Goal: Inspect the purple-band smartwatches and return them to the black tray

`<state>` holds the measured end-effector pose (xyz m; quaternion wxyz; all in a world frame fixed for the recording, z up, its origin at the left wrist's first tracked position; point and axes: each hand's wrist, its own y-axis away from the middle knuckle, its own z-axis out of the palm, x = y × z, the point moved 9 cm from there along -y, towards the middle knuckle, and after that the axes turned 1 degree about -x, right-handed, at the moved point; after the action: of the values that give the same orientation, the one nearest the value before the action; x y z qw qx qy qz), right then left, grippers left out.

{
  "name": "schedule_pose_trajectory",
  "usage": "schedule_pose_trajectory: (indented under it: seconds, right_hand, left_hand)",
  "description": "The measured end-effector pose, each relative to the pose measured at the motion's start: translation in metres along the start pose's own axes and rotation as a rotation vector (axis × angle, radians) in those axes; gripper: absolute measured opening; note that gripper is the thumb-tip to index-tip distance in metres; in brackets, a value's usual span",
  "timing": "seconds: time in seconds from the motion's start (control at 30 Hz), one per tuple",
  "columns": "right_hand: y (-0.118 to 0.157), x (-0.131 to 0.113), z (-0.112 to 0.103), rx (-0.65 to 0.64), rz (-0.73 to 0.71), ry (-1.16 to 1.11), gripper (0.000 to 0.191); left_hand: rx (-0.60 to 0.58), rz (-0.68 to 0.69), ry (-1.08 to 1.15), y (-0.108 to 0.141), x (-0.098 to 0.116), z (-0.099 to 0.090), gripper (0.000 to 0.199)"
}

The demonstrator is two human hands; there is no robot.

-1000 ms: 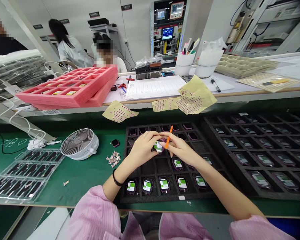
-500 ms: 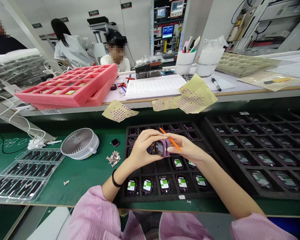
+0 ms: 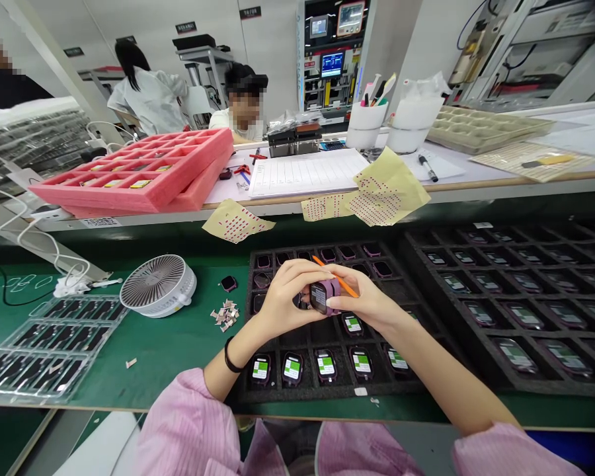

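Note:
Above the black foam tray [image 3: 305,390], a small purple smartwatch [image 3: 320,297] is held up on its side, its lit screen facing left. My left hand [image 3: 285,294] curls round it, fingers over the top and thumb below. From the right, my right hand [image 3: 367,297] presses its thumb on the watch's side and also grips a thin orange stick [image 3: 348,287] that slants across the fingers. The tips of several fingers are hidden behind the watch. Other watches with green-and-white screens lie in the tray's compartments below, such as one watch [image 3: 326,363] at the front.
Left of the tray are a loose watch [image 3: 229,283], a heap of small pieces [image 3: 225,315], a white fan [image 3: 158,284] and a clear blister tray [image 3: 54,344]. A second foam tray [image 3: 476,344] stands right. Pink foam trays [image 3: 188,188] sit on the shelf; people are beyond.
The watch has turned slightly and shifted a little right in my hands. My right thumb has moved lower along its side. Across the shelf, a person's head has moved right.

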<state>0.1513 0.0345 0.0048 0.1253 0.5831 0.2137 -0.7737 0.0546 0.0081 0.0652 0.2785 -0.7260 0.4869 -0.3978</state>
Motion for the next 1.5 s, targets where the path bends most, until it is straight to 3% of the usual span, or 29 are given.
schedule_pose_trajectory:
  seconds: [0.2, 0.37, 0.53, 1.17, 1.5]
  right_hand:
    - [-0.003, -0.017, -0.005, 0.031, -0.112, 0.117, 0.046]
    - [0.028, -0.068, -0.037, 0.432, -0.517, 0.295, 0.023]
    - [0.054, -0.088, -0.028, 0.361, -0.754, 0.291, 0.041]
    - [0.049, -0.079, -0.019, 0.358, -0.690, 0.272, 0.037]
    - [0.058, -0.077, -0.020, 0.361, -0.819, 0.487, 0.038]
  left_hand:
    - [0.037, -0.080, -0.048, 0.002, -0.008, -0.006, 0.044]
    - [0.056, -0.188, 0.015, 0.003, -0.016, -0.013, 0.046]
    - [0.065, -0.225, 0.082, 0.003, -0.017, -0.013, 0.044]
    - [0.071, -0.241, 0.067, 0.004, -0.016, -0.014, 0.046]
    - [0.078, -0.273, 0.056, 0.006, -0.020, -0.011, 0.044]
